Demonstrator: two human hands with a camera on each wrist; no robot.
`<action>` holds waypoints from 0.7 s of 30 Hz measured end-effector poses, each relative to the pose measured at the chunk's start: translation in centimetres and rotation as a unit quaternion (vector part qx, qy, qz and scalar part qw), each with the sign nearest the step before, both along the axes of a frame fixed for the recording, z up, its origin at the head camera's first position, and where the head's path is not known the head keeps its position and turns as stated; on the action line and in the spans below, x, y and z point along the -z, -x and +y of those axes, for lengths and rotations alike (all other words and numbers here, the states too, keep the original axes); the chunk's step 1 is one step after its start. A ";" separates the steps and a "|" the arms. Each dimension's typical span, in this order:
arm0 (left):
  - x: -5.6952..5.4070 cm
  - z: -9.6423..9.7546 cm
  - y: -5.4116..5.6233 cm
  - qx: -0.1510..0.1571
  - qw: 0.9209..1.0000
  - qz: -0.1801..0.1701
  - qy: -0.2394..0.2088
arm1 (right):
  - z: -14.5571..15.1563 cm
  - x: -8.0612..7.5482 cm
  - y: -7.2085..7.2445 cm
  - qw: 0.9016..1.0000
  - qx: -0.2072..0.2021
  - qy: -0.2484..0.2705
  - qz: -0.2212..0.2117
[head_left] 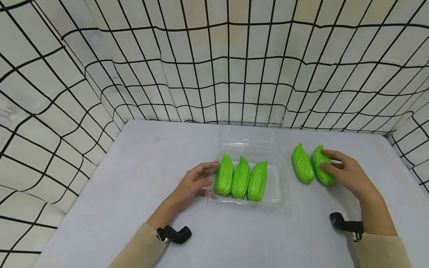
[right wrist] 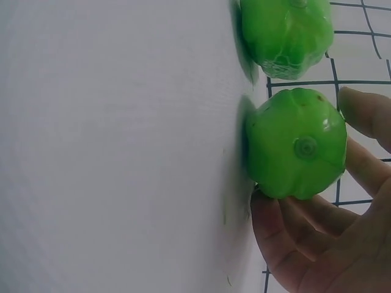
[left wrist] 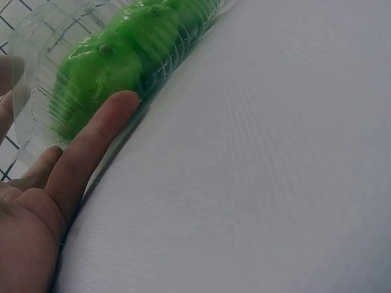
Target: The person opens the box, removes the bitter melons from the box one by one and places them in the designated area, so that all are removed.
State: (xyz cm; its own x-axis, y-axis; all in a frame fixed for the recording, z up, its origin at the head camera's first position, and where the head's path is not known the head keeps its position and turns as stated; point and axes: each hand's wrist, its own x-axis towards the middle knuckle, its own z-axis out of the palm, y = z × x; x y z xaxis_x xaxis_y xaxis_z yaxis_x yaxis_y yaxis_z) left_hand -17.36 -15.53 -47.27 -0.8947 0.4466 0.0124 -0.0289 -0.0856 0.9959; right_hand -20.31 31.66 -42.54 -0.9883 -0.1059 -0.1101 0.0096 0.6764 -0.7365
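A clear plastic clamshell box lies with its lid folded back, and three long green ribbed toy vegetables sit side by side in its left and middle part. My left hand rests against the box's left side, its fingers extended. In the left wrist view a straight finger touches the outside of the transparent wall. To the right of the box, my right hand grips a green toy vegetable, thumb on one side and fingers curled around the other.
Another green toy vegetable lies between the box and the right hand. The box's lid reaches toward the back edge of the white table. Black wire grid panels stand around the back and sides.
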 end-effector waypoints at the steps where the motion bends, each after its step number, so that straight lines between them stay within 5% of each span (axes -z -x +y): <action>1: 0.0 0.0 0.0 0.000 1.000 0.000 0.001 | 0.0 0.0 0.0 1.000 -0.001 -0.002 -0.002; 9: 0.0 0.0 0.0 -0.002 1.000 -0.001 0.001 | -0.1 -0.3 0.0 0.999 -0.012 -0.033 -0.038; 21: -0.1 0.1 0.1 -0.005 1.000 -0.002 0.001 | -0.4 -0.2 0.1 1.000 0.004 -0.031 -0.002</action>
State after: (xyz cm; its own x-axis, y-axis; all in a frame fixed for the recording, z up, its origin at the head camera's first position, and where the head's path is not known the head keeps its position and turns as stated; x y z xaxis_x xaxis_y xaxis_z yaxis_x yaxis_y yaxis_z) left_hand -17.44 -15.41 -47.19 -0.8989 0.4381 0.0074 -0.0326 -0.0838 0.9959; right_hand -20.42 31.28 -42.39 -0.9887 -0.0902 -0.1201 0.0185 0.7201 -0.6936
